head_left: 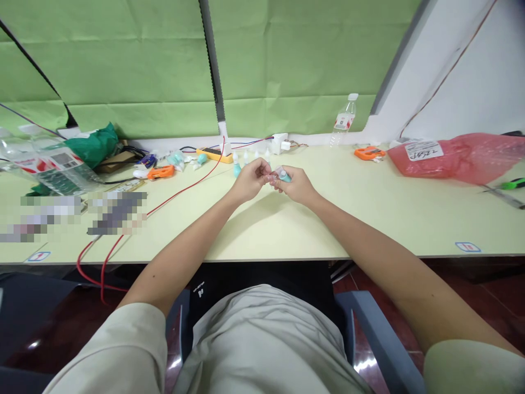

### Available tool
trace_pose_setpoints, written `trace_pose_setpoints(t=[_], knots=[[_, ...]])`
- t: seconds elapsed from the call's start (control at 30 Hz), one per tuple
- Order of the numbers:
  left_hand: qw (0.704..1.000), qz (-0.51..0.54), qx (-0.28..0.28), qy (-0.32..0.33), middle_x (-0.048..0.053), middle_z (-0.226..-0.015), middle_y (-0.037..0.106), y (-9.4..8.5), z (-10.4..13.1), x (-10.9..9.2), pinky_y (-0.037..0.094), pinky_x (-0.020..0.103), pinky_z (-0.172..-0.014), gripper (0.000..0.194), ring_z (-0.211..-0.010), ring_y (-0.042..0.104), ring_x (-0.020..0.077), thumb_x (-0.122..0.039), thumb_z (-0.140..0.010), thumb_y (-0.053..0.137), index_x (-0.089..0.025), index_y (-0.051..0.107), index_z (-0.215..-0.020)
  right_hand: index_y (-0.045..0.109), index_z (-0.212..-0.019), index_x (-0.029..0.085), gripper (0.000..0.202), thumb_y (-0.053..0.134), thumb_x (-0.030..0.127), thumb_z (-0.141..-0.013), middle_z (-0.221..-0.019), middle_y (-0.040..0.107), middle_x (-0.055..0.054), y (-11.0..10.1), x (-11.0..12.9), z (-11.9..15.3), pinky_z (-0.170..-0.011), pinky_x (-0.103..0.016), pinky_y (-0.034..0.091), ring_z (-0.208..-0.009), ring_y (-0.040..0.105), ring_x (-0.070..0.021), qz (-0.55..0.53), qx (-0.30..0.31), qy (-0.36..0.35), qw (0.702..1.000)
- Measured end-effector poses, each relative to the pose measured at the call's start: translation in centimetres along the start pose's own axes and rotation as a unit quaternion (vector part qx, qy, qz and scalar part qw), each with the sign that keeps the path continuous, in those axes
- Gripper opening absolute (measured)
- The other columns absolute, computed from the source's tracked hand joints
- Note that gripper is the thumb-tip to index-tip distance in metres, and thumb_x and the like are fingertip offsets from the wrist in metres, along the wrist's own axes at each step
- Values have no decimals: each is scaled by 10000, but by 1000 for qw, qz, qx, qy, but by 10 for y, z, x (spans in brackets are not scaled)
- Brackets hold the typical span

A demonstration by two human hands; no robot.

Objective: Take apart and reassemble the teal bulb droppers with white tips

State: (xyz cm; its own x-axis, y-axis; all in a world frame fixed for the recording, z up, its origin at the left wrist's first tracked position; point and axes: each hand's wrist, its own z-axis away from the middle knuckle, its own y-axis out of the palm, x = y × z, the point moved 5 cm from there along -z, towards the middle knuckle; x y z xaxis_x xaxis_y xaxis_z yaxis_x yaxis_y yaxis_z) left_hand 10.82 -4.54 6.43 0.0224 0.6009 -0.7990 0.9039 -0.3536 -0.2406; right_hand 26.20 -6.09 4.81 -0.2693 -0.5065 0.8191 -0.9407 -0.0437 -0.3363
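Note:
My right hand (299, 185) is closed around a small teal-and-clear plastic bottle (284, 175), held just above the table. My left hand (249, 180) meets it fingertip to fingertip, thumb and fingers pinched together at the bottle's end. Whatever sits between the left fingertips is too small to make out. Right behind the hands stand several small bottles with pointed pale tips; the leftmost small bottle (237, 166) has a teal body, while the others are partly hidden by my left hand.
At the back lie a yellow-cased device (214, 155), a white plug adapter (280, 143) and small teal pieces (176, 158). Orange tools (369, 153) and a red plastic bag (455, 158) are right, beside a water bottle (343, 121). A red cable (180, 191) crosses the left side.

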Motion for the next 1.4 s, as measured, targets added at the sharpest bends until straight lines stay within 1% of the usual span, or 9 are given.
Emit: trace_pose_setpoints(t=[0.1,0.23,0.37,0.5,0.67,0.73,0.87,1.03,1.4], knots=[[1000,-12,-28,6,15,-815,606,-2,-1,0,488,282,-676,460,-749,602,142,-519,-721,863,-184,575,-849,671,-873,176,288,771,428,-774,-680,658,-10,-1,-1,-1,-545,-264,468,-583,588,-141,-1,-7,-7,1000],[996,-67,-64,-13,51,-929,660,-4,-1,0,501,271,-654,245,-720,599,121,-351,-767,814,-161,710,-883,667,-894,189,315,757,474,-796,-730,673,-15,-3,-2,-2,-569,-274,505,-608,609,-147,-5,-24,-15,1000],[990,-112,-74,-35,60,-882,706,-4,1,1,515,281,-633,119,-675,601,123,-261,-806,724,-154,770,-830,659,-878,192,287,744,458,-812,-726,682,-14,-3,-2,-1,-581,-281,514,-619,619,-154,23,-40,-13,999],[986,-124,-92,-60,50,-779,726,-6,4,4,511,292,-641,86,-680,634,144,-232,-786,730,-150,726,-763,640,-836,194,246,734,422,-825,-726,692,-22,-2,-2,1,-582,-290,505,-629,626,-165,51,-55,-11,997],[993,-55,-81,-57,34,-728,713,-9,-1,4,507,271,-603,174,-674,662,149,-220,-743,775,-160,613,-763,623,-828,196,230,733,398,-824,-728,691,-22,-3,-1,-1,-595,-299,507,-634,631,-172,50,-59,-21,997],[992,-42,-107,-45,20,-728,693,-20,-6,3,520,269,-602,168,-658,658,139,-197,-739,766,-161,613,-799,621,-836,196,211,738,369,-808,-737,690,-20,-6,-1,-2,-607,-298,517,-648,638,-174,40,-68,-20,997],[977,-61,-202,-26,34,-800,702,-61,-11,9,562,289,-685,143,-717,684,142,-170,-784,691,-156,674,-926,621,-849,190,217,734,365,-788,-780,688,-23,-10,0,-4,-600,-290,527,-646,641,-164,18,-82,-15,996],[954,-148,-260,-15,13,-739,655,-95,-8,25,500,265,-655,61,-686,603,123,-181,-799,663,-181,707,-841,625,-866,187,206,722,346,-777,-730,668,-13,-15,1,-4,-556,-281,511,-608,620,-157,14,-100,-1,995],[958,-197,-205,-21,46,-859,718,-75,-4,31,518,319,-761,121,-786,651,169,-179,-788,656,-173,728,-885,646,-899,183,241,734,349,-748,-695,643,-1,-25,-5,-10,-549,-287,509,-585,592,-154,-4,-128,13,992]])
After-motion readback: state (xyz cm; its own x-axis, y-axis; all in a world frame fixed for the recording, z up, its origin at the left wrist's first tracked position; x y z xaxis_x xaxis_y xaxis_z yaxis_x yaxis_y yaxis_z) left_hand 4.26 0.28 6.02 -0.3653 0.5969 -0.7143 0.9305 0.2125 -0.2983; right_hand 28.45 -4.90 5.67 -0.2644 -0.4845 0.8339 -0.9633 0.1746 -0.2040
